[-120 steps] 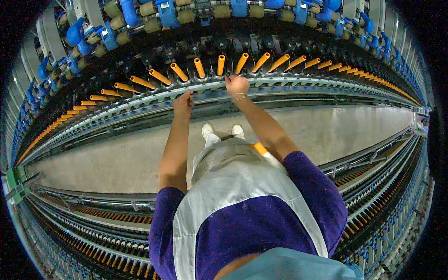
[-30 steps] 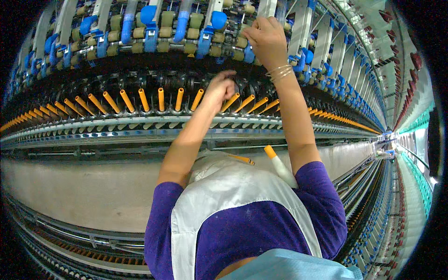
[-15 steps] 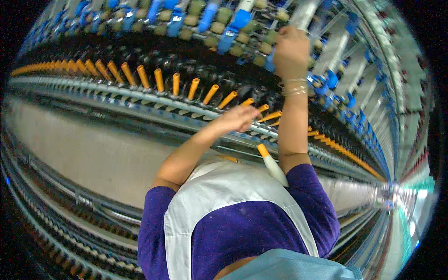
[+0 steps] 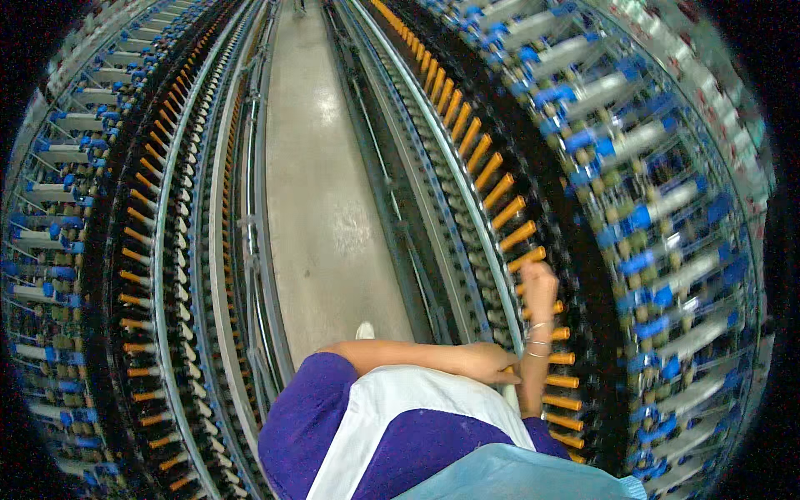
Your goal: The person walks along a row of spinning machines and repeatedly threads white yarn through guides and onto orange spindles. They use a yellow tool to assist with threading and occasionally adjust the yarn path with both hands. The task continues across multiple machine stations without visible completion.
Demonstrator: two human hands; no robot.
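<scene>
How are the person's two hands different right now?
The right hand reaches out to the row of orange bobbins; the left hand stays close to the apron. The right wrist wears bangles; none show on the left wrist. The right forearm stretches straight out; the left forearm lies across the body. Both are bare.

Grey concrete aisle floor (image 4: 321, 167), long spinning frames (image 4: 142, 250) either side

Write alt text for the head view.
A person's right hand reaches to orange bobbins on the spinning frame at right, while the left hand rests across the body beside it. A grey floor aisle runs ahead between two long machine rows.
</scene>
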